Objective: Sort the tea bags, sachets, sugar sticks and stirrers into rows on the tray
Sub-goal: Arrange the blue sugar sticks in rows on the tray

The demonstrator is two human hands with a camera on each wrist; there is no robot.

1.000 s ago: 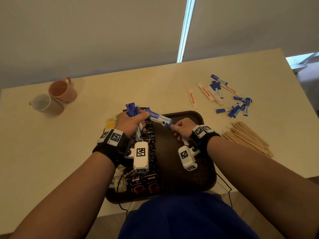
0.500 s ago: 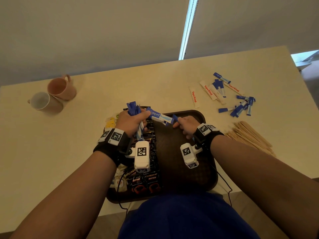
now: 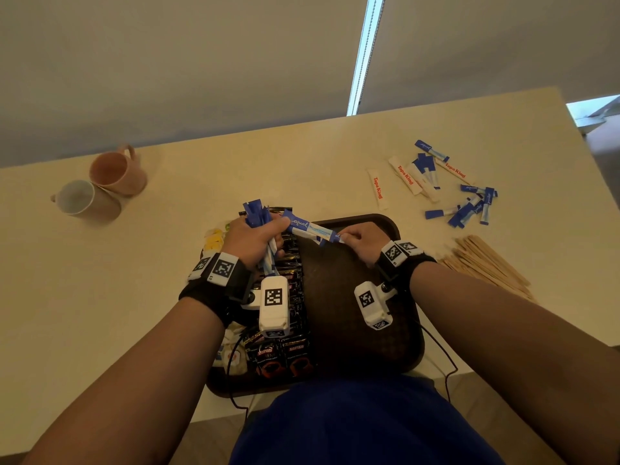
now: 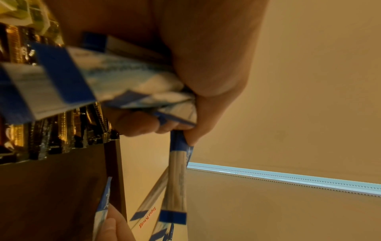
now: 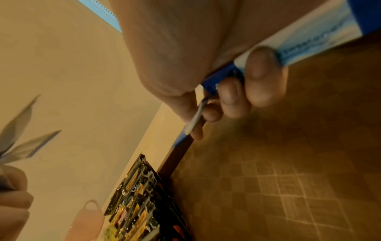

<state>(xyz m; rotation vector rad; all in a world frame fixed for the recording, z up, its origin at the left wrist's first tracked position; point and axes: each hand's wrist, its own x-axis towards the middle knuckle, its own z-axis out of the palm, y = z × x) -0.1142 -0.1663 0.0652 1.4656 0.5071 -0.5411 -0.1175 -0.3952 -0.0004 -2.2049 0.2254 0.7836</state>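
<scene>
My left hand (image 3: 255, 241) grips a bunch of blue-and-white sugar sticks (image 3: 256, 213) above the far left of the dark brown tray (image 3: 407, 330). One stick marked "equal" (image 3: 310, 229) spans between both hands; my left thumb holds one end and my right hand (image 3: 360, 241) pinches the other. In the left wrist view the bunch (image 4: 128, 84) fans out under my curled fingers. In the right wrist view my fingertips (image 5: 235, 91) clamp the blue end of the stick (image 5: 305, 53). Dark coffee sachets (image 3: 285, 359) lie in a row along the tray's left side.
Loose blue and white sugar sticks (image 3: 446, 186) lie scattered on the table (image 3: 134, 280) at the far right. A pile of wooden stirrers (image 3: 489, 263) lies right of the tray. Two mugs (image 3: 100, 189) stand far left. Yellow tea bags (image 3: 214, 238) sit at the tray's far left corner.
Both hands have drifted slightly away from me over the tray's far edge, still holding the stick between them. The bunch stays in my left hand.
</scene>
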